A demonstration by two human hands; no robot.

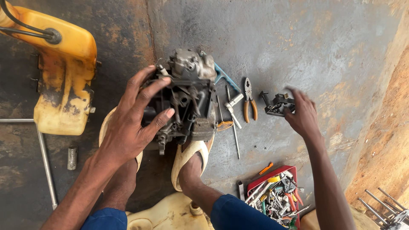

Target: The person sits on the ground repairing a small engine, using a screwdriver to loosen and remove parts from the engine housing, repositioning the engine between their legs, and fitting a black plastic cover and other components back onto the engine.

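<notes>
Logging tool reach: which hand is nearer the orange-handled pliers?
Right. The right hand is just beside the pliers, on a black part; the left hand grips the carburetor farther away.

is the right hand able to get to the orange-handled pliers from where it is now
Probably yes: the right hand rests on a small black part, and the pliers lie just beside it on bare floor with nothing between.

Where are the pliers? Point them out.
In the head view the pliers lie on the floor right of centre, between the carburetor gripped by the left hand and the black part at the right hand.
</notes>
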